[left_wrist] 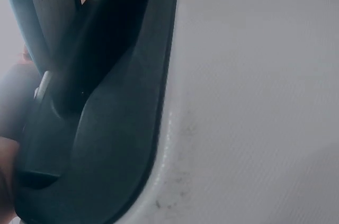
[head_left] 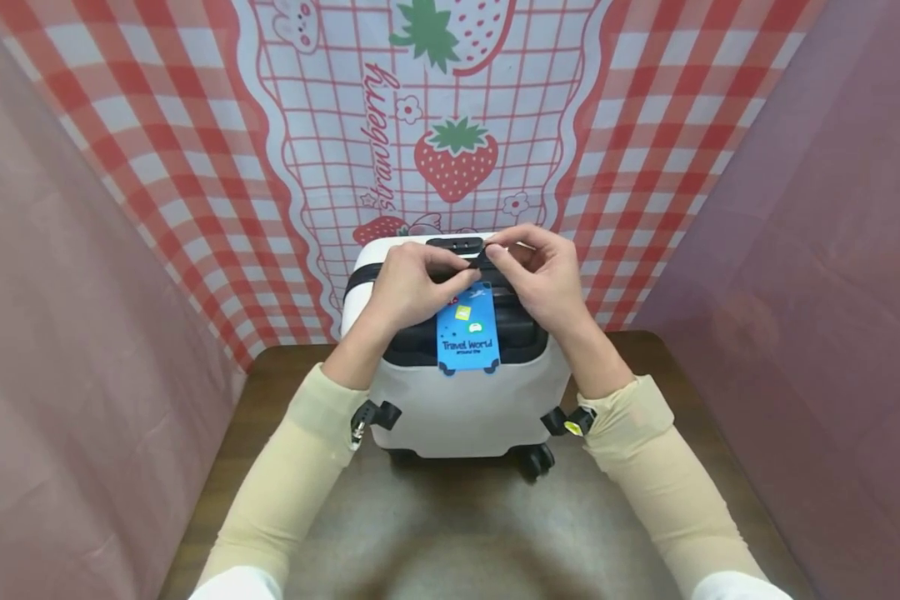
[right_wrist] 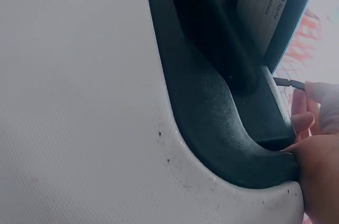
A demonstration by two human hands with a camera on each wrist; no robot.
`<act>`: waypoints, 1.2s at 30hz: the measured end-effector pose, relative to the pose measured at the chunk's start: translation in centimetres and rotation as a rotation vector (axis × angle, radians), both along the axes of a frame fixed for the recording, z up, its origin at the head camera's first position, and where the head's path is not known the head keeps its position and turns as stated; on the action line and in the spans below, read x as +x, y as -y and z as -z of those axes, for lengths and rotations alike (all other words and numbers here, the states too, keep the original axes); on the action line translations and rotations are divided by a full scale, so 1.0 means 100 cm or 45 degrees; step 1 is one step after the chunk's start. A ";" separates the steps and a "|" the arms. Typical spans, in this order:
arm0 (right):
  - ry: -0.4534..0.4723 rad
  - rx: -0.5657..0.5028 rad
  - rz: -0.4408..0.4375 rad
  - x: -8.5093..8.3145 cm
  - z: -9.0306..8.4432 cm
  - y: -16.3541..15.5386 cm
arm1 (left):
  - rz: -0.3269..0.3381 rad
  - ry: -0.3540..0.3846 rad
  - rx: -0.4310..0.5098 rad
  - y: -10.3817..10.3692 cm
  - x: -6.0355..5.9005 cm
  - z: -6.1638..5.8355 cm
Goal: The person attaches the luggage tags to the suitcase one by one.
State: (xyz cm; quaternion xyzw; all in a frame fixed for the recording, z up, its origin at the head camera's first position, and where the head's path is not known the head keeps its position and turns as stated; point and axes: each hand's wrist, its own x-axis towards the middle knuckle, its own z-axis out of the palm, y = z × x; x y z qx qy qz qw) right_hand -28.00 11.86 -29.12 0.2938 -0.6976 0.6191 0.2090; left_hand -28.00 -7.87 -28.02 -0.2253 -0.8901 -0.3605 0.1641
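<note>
A white suitcase [head_left: 465,412] stands upright, its black top handle [head_left: 523,327] facing me. The blue luggage tag [head_left: 468,343], printed with "Travel World", lies over that handle. Above the tag, my left hand [head_left: 408,287] pinches the tag's black strap between thumb and fingertips. From the other side my right hand [head_left: 543,275] pinches the same strap between thumb and forefinger. In the right wrist view the strap [right_wrist: 290,83] runs from the handle to the right fingers, and the tag's name-and-address card [right_wrist: 262,4] shows. Where the strap passes under the left fingers is hidden.
The suitcase stands on a brown wooden table [head_left: 270,417]. A strawberry-print checked cloth [head_left: 457,83] hangs behind it, with pink cloth walls [head_left: 97,333] at both sides. A black wheel [head_left: 536,460] shows at the suitcase's lower right.
</note>
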 end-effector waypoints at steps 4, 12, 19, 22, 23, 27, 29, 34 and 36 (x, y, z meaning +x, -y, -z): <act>0.016 0.084 0.043 0.000 -0.003 0.003 | 0.001 -0.009 0.005 0.001 0.000 0.000; 0.004 0.060 0.059 0.009 -0.009 0.002 | 0.046 -0.053 -0.008 -0.004 0.000 -0.001; -0.108 -0.057 0.000 0.004 0.002 -0.005 | 0.057 -0.081 -0.038 -0.008 -0.003 -0.003; -0.177 -0.098 -0.009 0.001 0.002 -0.003 | 0.045 -0.089 -0.036 -0.007 -0.004 -0.005; -0.191 -0.116 -0.012 0.000 0.002 -0.003 | 0.041 -0.095 -0.040 -0.007 -0.005 -0.005; -0.184 -0.148 0.022 -0.001 0.001 -0.002 | 0.023 -0.086 -0.039 -0.006 -0.006 -0.004; -0.160 -0.125 0.025 -0.001 0.001 -0.001 | 0.010 -0.067 -0.035 -0.006 -0.005 -0.002; -0.108 0.050 0.005 -0.001 -0.001 0.001 | -0.001 -0.057 -0.001 -0.004 -0.003 0.001; -0.078 0.123 0.043 -0.003 -0.003 0.002 | 0.001 -0.073 0.006 -0.004 -0.003 0.001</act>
